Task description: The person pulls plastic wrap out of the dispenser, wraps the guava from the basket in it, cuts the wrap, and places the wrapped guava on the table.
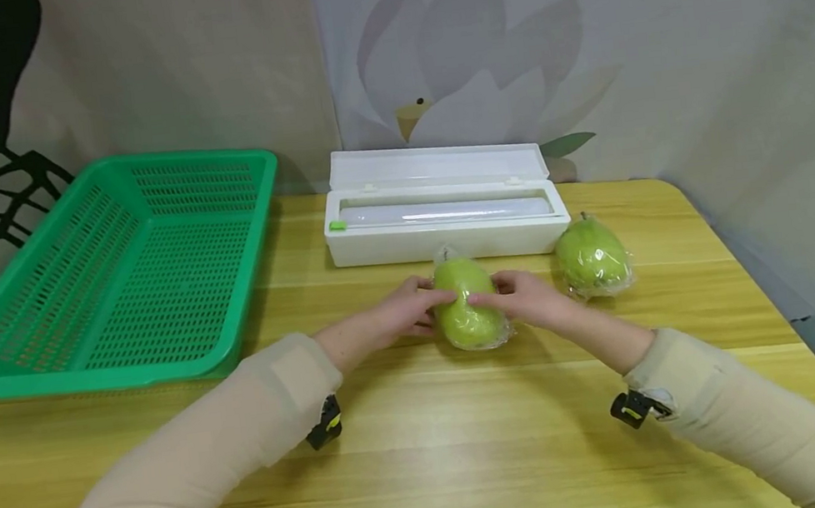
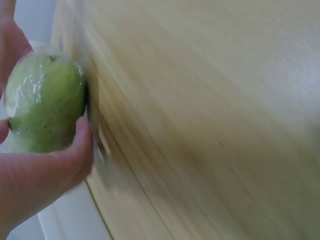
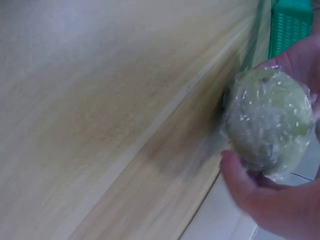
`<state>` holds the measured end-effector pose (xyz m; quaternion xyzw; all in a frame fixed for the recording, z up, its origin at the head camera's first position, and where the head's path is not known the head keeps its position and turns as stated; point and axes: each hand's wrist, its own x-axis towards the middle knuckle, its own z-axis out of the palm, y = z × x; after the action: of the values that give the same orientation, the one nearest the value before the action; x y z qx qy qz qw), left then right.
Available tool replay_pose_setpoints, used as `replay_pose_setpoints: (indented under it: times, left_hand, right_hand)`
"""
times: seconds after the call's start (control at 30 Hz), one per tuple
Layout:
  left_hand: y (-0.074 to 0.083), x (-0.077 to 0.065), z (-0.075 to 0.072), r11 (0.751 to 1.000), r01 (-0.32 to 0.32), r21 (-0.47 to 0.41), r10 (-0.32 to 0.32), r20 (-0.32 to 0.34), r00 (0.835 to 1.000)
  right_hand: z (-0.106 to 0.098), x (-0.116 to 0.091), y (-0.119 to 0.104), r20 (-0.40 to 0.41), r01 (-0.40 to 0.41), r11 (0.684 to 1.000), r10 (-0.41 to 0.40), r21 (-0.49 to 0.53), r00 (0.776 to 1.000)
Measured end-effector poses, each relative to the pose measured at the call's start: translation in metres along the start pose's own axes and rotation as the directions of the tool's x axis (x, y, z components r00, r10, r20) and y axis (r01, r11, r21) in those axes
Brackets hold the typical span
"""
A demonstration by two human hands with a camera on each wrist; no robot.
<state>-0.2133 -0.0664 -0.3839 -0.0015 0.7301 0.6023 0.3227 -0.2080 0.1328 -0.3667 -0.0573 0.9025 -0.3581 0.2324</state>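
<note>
A green pear (image 1: pixel 467 304) wrapped in clear cling film is held between both hands, low over the table in front of the white box. My left hand (image 1: pixel 408 312) grips it from the left side, with the thumb on the near face. From the right, my right hand (image 1: pixel 526 297) holds it the same way. In the left wrist view the pear (image 2: pixel 47 102) shows its smooth blossom end. Crinkled film bunches over the pear (image 3: pixel 267 122) in the right wrist view, with fingers at its edge.
A white cling film box (image 1: pixel 447 237) stands behind the hands, its lid up and a roll inside. To its right sits a second wrapped pear (image 1: pixel 592 258). A large green plastic basket (image 1: pixel 163 294) takes up the left of the wooden table (image 1: pixel 432 469).
</note>
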Motion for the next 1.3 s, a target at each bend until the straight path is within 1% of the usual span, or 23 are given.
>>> replay_pose_setpoints:
  times: [0.03,0.1,0.13,0.23,0.33,0.4,0.5,0.6,0.7,0.83,0.97,1.03,1.13,1.2,1.27,1.3]
  left_hand:
    - [0.000,0.000,0.002,1.000,0.000,-0.015,0.000,0.006,1.000]
    - [0.000,0.001,0.005,0.999,-0.006,-0.045,0.006,0.012,1.000]
    - [0.000,0.001,0.006,0.998,-0.008,-0.060,0.009,0.014,1.000]
    - [0.000,0.002,0.008,0.995,-0.005,-0.102,0.007,0.019,1.000]
    - [-0.001,0.003,0.010,0.990,0.008,-0.140,-0.005,0.023,1.000]
    - [-0.001,0.003,0.011,0.986,0.017,-0.165,-0.013,0.023,1.000]
    - [-0.001,0.004,0.012,0.982,0.015,-0.188,-0.009,0.033,0.999]
    - [0.003,0.007,0.015,0.983,-0.014,-0.184,0.021,0.037,0.999]
    - [0.011,0.009,0.021,0.985,-0.061,-0.163,0.066,0.025,0.997]
    - [0.029,0.010,0.031,0.974,-0.115,-0.193,0.119,0.007,0.993]
    - [0.049,0.016,0.044,0.946,-0.144,-0.289,0.156,0.019,0.987]
    - [0.057,0.018,0.051,0.933,-0.155,-0.326,0.168,0.011,0.986]
    - [0.069,0.022,0.064,0.919,-0.174,-0.353,0.171,-0.040,0.985]
    - [0.076,0.024,0.074,0.918,-0.195,-0.346,0.172,-0.097,0.980]
    - [0.083,0.027,0.084,0.918,-0.228,-0.324,0.192,-0.139,0.971]
    - [0.086,0.029,0.089,0.918,-0.247,-0.312,0.208,-0.153,0.966]
  right_hand:
    - [0.000,-0.001,0.000,0.003,0.001,1.000,-0.001,-0.019,1.000]
    - [-0.001,-0.002,0.001,0.017,-0.002,1.000,0.002,-0.017,1.000]
    - [-0.001,-0.003,0.001,0.025,-0.008,1.000,0.008,0.002,1.000]
    - [-0.003,-0.005,0.004,0.064,-0.029,0.992,0.022,0.119,0.998]
    - [-0.004,-0.006,0.008,0.067,-0.056,0.969,0.041,0.240,0.997]
    - [-0.005,-0.008,0.009,0.058,-0.060,0.954,0.045,0.294,0.997]
    - [-0.009,-0.012,0.011,0.049,-0.041,0.928,0.024,0.370,0.999]
    - [-0.017,-0.017,0.010,0.049,-0.010,0.907,-0.011,0.420,0.999]
    - [-0.027,-0.022,0.008,0.045,0.016,0.903,-0.040,0.430,0.998]
    - [-0.041,-0.028,0.002,0.041,0.021,0.922,-0.040,0.388,0.998]
    - [-0.061,-0.032,0.000,0.021,0.001,0.932,-0.009,0.364,1.000]
    - [-0.073,-0.035,0.002,0.005,-0.006,0.939,0.004,0.344,1.000]
    - [-0.091,-0.038,0.007,-0.015,-0.017,0.951,0.023,0.308,1.000]
    - [-0.104,-0.040,0.012,-0.025,-0.019,0.953,0.028,0.301,0.999]
    - [-0.116,-0.043,0.019,-0.033,-0.018,0.947,0.030,0.320,0.999]
    - [-0.122,-0.045,0.023,-0.034,-0.011,0.938,0.024,0.347,0.999]
